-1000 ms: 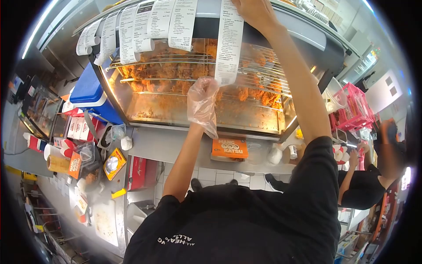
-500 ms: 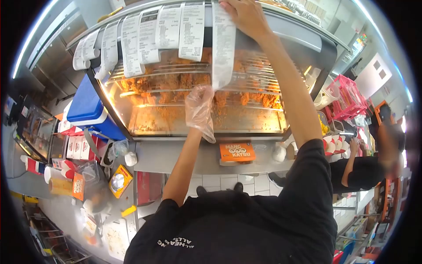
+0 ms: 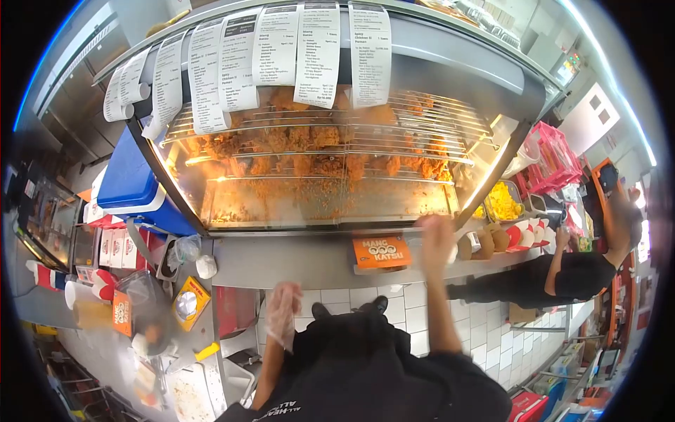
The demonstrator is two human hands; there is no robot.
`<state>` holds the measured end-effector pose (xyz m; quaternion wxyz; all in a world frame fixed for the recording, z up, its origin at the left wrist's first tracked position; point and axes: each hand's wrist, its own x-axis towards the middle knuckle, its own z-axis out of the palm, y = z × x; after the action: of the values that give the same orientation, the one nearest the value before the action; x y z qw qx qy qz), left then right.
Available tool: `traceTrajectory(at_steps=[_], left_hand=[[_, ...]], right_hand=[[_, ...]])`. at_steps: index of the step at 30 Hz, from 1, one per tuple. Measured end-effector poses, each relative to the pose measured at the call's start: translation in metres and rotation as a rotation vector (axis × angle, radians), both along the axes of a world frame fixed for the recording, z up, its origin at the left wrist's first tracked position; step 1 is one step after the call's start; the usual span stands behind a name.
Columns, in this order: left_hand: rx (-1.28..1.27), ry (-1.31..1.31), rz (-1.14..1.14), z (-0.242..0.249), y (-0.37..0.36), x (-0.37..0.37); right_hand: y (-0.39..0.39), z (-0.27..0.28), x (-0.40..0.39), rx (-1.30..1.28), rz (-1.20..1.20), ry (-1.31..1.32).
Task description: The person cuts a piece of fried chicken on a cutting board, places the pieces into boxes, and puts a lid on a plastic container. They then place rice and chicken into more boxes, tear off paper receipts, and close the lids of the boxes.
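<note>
My left hand [image 3: 283, 313], in a clear plastic glove, hangs low in front of the counter's edge, its fingers smeared by motion. Blurred too is my right hand [image 3: 437, 243], bare, over the counter just right of the orange Mang Katsu box [image 3: 382, 254]. Whether either hand holds anything cannot be made out. Behind the box stands the glass display case [image 3: 327, 228], with fried chicken [image 3: 309, 141] on wire racks. Several printed receipts hang from its top edge, the rightmost receipt [image 3: 370, 60] among them.
A blue cooler [image 3: 133, 179] stands left of the case. Boxes and a yellow packet [image 3: 190, 304] lie at the left. To the right are a yellow food tray [image 3: 503, 202], a pink crate [image 3: 552, 160] and another person [image 3: 573, 274] near the counter.
Both my hands have come down from the receipts toward me. The long receipt, earlier by my gloved hand, now hangs free at the case's top. The other person shows more fully.
</note>
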<state>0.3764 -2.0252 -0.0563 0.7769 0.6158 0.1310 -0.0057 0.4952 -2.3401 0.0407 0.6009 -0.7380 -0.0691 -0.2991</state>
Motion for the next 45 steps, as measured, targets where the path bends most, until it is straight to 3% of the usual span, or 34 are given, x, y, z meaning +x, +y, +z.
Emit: traceTrajectory(at_steps=[1,2,4,5,6,8,10,11,13,14,16,18,20,22,24,26,28,30,32,34,36,38,39,41,42,44,45], left_hand=[[-0.003,0.005,0.007,-0.007,0.004,-0.010],[-0.126,0.079,0.052,-0.014,0.010,-0.019],[-0.240,0.169,0.109,-0.024,0.010,-0.026],[-0.303,0.095,0.268,-0.031,0.003,-0.022],[-0.364,0.023,0.431,-0.041,-0.002,-0.018],[-0.301,0.075,0.515,-0.072,-0.005,-0.005],[-0.262,0.006,0.588,-0.088,-0.015,0.011],[-0.266,0.003,0.615,-0.071,-0.020,0.026],[-0.522,0.217,0.808,-0.024,-0.028,0.051],[-0.547,0.204,0.894,-0.035,-0.031,0.048],[-0.416,0.110,0.833,-0.062,-0.013,0.033],[-0.485,0.074,0.917,-0.054,-0.001,0.008],[-0.467,0.116,0.637,-0.061,0.006,-0.025],[-0.442,0.157,0.733,-0.092,0.009,-0.056],[-0.412,0.197,0.611,-0.118,0.011,-0.094],[-0.445,0.256,0.684,-0.132,0.020,-0.115],[-0.297,0.252,0.743,-0.130,0.036,-0.140],[-0.325,0.206,0.753,-0.119,0.062,-0.161],[-0.177,0.237,0.828,-0.091,0.090,-0.182],[-0.193,0.219,0.825,-0.077,0.123,-0.203],[-0.213,0.127,0.822,-0.073,0.164,-0.219],[-0.206,0.095,0.813,-0.058,0.200,-0.227],[-0.204,0.067,0.820,-0.049,0.215,-0.229],[-0.203,0.039,0.821,-0.025,0.245,-0.228],[-0.199,0.013,0.825,-0.018,0.259,-0.228],[-0.195,0.000,0.804,-0.021,0.283,-0.227],[-0.207,-0.003,0.814,-0.016,0.292,-0.222]], right_hand=[[0.009,-0.032,-0.023,-0.356,-0.030,0.057],[0.024,-0.061,-0.047,-0.173,0.207,0.355],[0.056,-0.096,-0.083,-0.160,0.550,0.559],[0.072,-0.083,-0.091,-0.223,0.761,0.674],[0.089,-0.069,-0.096,-0.246,0.819,0.583],[0.126,-0.066,-0.105,-0.266,0.894,0.501],[0.152,-0.086,-0.110,-0.284,0.791,0.333],[0.161,-0.095,-0.112,-0.293,0.764,0.276],[0.159,-0.108,-0.113,-0.307,0.804,0.274],[0.149,-0.111,-0.114,-0.333,0.891,0.271],[0.148,-0.113,-0.113,-0.302,0.940,0.257],[0.150,-0.110,-0.115,-0.261,1.060,0.272],[0.147,-0.122,-0.123,-0.254,1.263,0.393],[0.156,-0.134,-0.132,-0.248,1.452,0.489],[0.163,-0.137,-0.142,-0.232,1.629,0.518],[0.169,-0.144,-0.149,-0.187,1.633,0.616],[0.183,-0.148,-0.151,-0.135,1.613,0.713],[0.213,-0.154,-0.132,-0.408,1.496,0.898],[0.269,-0.167,-0.107,-0.496,1.501,0.883],[0.347,-0.151,-0.086,-0.546,1.469,0.606],[0.436,-0.126,-0.070,-0.386,1.510,0.472],[0.523,-0.109,-0.048,-0.518,1.463,0.326],[0.571,-0.097,-0.031,-0.481,1.576,0.299],[0.670,-0.077,-0.004,-0.479,1.535,0.059],[0.715,-0.060,0.015,-0.623,1.524,0.233],[0.813,-0.064,0.063,-0.620,1.238,-0.214],[0.859,-0.063,0.089,-0.700,1.135,-0.181]])
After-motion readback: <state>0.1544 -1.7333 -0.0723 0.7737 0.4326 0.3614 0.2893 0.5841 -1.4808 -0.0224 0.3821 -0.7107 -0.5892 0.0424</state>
